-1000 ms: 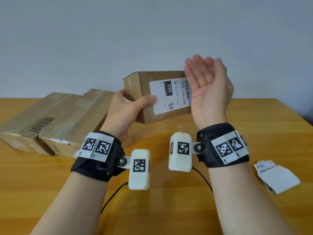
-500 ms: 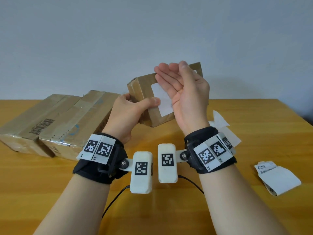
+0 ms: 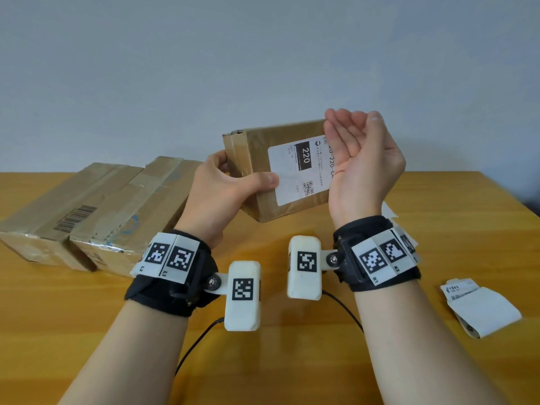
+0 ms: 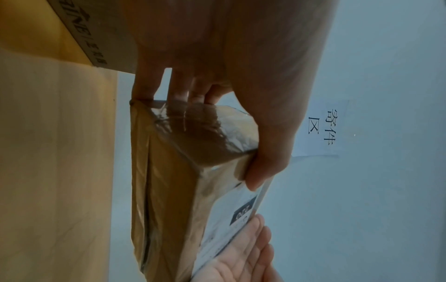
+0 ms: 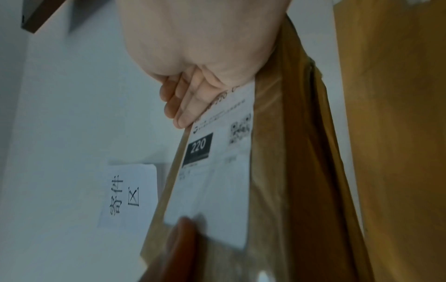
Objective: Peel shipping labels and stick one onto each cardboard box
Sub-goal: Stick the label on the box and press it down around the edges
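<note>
My left hand (image 3: pixel 225 185) holds a small cardboard box (image 3: pixel 251 150) up above the table, thumb on its front face and fingers behind. A white shipping label (image 3: pixel 295 176) printed "220" lies stuck on that face. My right hand (image 3: pixel 359 153) is open with straight fingers, palm turned towards me, and its little-finger edge lies against the label's right part. The left wrist view shows the box (image 4: pixel 169 190) end-on with the label (image 4: pixel 241 215) on its side. In the right wrist view the label (image 5: pixel 217 171) is flat on the box.
Two larger taped cardboard boxes (image 3: pixel 58 206) (image 3: pixel 125 217) lie side by side at the table's left. A folded bundle of labels (image 3: pixel 482 308) sits at the right, and peeled white backing paper (image 3: pixel 390 210) lies behind my right wrist. A paper sign (image 5: pixel 128 192) hangs on the wall.
My right hand swept left over the label, covering it, then slid back to its right part, uncovering the "220" print. The left hand kept its hold on the box.
</note>
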Tool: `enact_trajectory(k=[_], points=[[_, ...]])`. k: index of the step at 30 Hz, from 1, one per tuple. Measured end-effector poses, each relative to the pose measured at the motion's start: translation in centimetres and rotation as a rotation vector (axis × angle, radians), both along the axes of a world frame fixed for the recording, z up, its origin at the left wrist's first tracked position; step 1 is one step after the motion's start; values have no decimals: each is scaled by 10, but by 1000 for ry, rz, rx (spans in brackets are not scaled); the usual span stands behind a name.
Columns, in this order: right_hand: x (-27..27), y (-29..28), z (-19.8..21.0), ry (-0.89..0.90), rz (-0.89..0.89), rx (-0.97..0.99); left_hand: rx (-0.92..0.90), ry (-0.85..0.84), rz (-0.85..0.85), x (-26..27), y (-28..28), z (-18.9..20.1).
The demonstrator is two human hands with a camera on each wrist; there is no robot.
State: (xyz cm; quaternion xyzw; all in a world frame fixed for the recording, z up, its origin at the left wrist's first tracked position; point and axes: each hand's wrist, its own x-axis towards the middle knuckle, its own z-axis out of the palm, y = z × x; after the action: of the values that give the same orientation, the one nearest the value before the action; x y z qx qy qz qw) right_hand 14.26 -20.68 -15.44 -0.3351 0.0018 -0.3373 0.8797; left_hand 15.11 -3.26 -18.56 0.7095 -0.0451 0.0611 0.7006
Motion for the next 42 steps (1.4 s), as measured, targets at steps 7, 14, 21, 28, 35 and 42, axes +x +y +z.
enact_trajectory(k=[7, 14, 21, 28, 35, 42], points=[[3, -18, -7, -14, -131, 120, 19, 36, -32, -2, -1, 3], [2, -17, -6, 8, -164, 107, -103, 92, 54, 2, 4, 4], [11, -15, -4, 311, -164, -148, -240, 75, 7, -1, 0, 4], [6, -10, 6, 315, -87, -271, -106, 139, -79, 2, 1, -1], [6, -4, 6, 331, -59, -461, -44, 204, -153, 0, 4, 3], [3, 1, 6, 145, -267, -486, -3, 199, -68, 1, 7, 2]])
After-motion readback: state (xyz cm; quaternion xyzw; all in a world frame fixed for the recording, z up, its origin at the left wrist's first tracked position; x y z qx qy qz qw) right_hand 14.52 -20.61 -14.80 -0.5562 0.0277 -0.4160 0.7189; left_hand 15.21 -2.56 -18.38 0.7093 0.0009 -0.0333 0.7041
